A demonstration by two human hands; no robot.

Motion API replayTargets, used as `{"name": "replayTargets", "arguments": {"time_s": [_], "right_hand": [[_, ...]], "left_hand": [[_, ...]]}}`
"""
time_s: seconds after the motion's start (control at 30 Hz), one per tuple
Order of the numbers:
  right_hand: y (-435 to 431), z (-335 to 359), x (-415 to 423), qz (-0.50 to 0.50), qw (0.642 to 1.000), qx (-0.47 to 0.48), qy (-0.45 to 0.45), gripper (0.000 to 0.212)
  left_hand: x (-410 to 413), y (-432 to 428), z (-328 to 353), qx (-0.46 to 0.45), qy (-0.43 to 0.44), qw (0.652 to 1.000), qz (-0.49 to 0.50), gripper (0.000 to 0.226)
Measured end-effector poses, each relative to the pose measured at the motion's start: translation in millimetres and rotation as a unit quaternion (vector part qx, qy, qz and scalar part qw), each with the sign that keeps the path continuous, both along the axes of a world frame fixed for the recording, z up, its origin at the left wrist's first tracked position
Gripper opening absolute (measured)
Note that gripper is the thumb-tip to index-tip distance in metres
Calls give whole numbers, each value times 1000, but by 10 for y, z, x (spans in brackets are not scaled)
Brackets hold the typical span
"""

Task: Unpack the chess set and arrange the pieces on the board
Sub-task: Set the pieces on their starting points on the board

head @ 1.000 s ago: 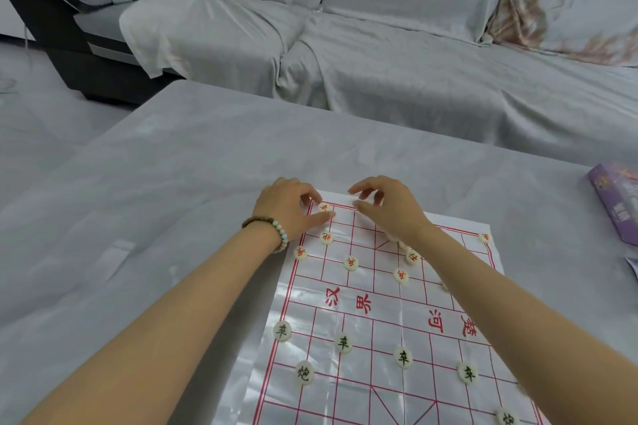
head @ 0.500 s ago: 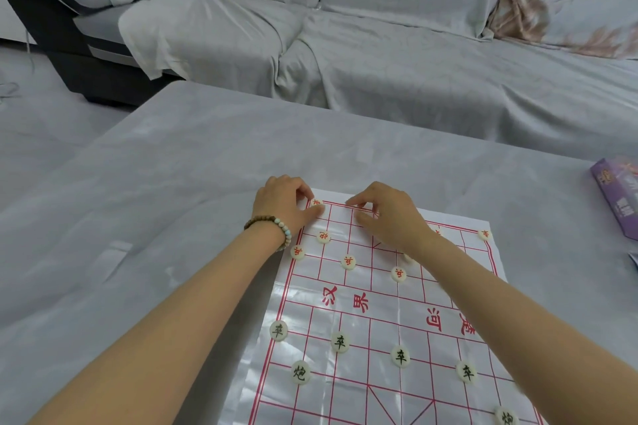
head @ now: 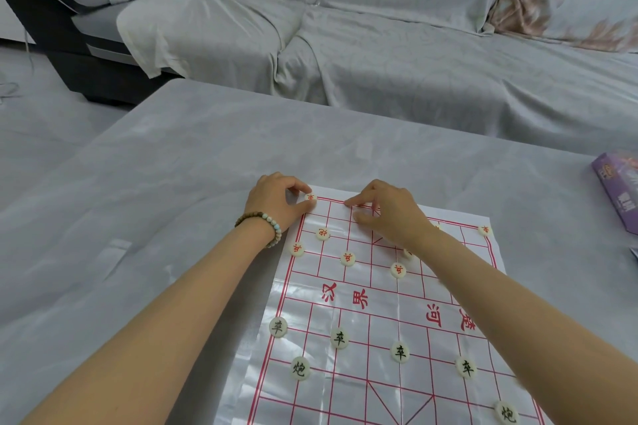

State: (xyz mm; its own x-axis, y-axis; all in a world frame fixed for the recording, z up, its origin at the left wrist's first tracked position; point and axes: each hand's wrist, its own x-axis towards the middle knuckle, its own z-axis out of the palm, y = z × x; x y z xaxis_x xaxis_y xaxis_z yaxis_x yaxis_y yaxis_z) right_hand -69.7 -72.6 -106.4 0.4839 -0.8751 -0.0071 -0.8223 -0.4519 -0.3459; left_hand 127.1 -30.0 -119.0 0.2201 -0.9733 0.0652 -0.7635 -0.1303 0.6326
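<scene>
Board (head: 379, 304) — glossy white, red grid | left hand (head: 276, 203) pinching corner piece (head: 310, 197) | right hand (head: 390, 214) unclear

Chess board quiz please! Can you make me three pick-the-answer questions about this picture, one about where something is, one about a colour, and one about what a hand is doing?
1. Where is the purple box?
A. On the board
B. On the table, at its far right
C. In the left hand

2. What colour are the lines on the board?
A. Red
B. Blue
C. Green

3. What is the left hand doing?
A. Lying flat on the table
B. Holding the purple box
C. Pinching a red-marked piece at the board's far left corner

Answers:
1. B, the box lies on the grey table by the right edge of the view.
2. A, the grid is drawn in red.
3. C, thumb and finger close around that corner piece.
</scene>
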Motion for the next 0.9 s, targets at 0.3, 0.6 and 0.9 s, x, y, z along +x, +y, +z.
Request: {"name": "replayTargets", "arguments": {"time_s": [0.3,0.6,0.9], "right_hand": [[39,28,-7,1,1000,3,-10,28],[-39,461,-636,-93,989,-82,-85,15],[132,468,-1243,-84,994,48,-44,17]], "left_hand": [[14,1,-19,2,26,1000,8,30],[-31,31,113,-3,-11,1000,5,42],[-685,89,351,7,-102,978,-183,37]]}}
